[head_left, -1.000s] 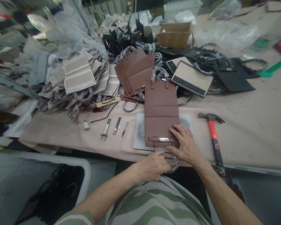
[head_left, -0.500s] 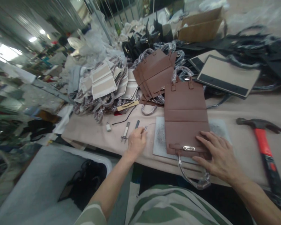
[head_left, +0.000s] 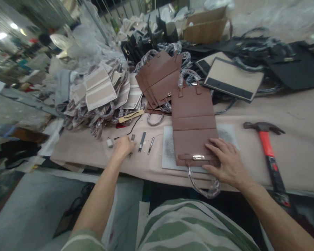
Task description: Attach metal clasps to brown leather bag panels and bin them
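My right hand (head_left: 226, 164) lay flat with the fingers spread on the near end of the brown bag (head_left: 195, 127), just beside its metal clasp (head_left: 198, 157), and it pressed the bag down on the grey pad (head_left: 226, 134). The bag was opened out flat on this pad, near the table (head_left: 298, 153) edge, and its wrapped handle (head_left: 204, 184) hung over the edge toward me. My left hand (head_left: 123, 147) was stretched out to the left and curled over the small tools that lay in a row on the cloth; it covered one of them, and I cannot tell if the fingers already pinched it or only touched it. Two other tools, a blade (head_left: 142, 141) and a thin punch (head_left: 151, 145), lay just beside the hand, and a small white spool (head_left: 109, 143) was on its other side. I judge that the step was to choose a tool for work on the bag, while the other hand kept the bag in place. The next move, I think, called for a sure grip on the thin tool and for the bag not to slide on the pad. The hammer (head_left: 268, 153) lay to the right, apart from both hands. More brown bags (head_left: 158, 78) and beige pieces (head_left: 101, 89) were piled behind.
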The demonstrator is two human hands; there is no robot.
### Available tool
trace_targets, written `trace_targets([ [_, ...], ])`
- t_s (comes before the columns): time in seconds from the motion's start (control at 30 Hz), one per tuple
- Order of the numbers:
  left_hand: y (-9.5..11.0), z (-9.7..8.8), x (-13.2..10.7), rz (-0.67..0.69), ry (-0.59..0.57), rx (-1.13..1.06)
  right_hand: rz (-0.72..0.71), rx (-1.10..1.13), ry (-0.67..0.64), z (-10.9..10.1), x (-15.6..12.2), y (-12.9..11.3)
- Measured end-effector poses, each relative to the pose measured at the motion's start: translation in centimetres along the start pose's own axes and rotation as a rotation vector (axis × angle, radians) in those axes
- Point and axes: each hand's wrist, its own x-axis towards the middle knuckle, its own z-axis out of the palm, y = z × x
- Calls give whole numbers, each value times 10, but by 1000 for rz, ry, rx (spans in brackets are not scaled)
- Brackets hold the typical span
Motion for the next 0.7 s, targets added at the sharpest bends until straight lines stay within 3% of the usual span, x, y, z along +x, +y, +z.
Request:
trace_targets([
  [0.13,-17,10,12,42,-108,57,9,14,-19,-4,0,-4],
  [0.3,-25,10,19,97,-147,-4,20,27,-18,-6,1,-6],
  [0.37,-28,7,15,112,-140,-165,19,27,-15,-7,1,-7],
  [0.43,-27,7,5,115,-119,-540,19,26,-12,-7,1,-7],
  [0.53,-8,15,-21,177,-64,-1137,25,30,-12,-6,0,-7],
  [0.7,62,39,-77,411,30,-1525,27,40,-12,-5,0,-6],
])
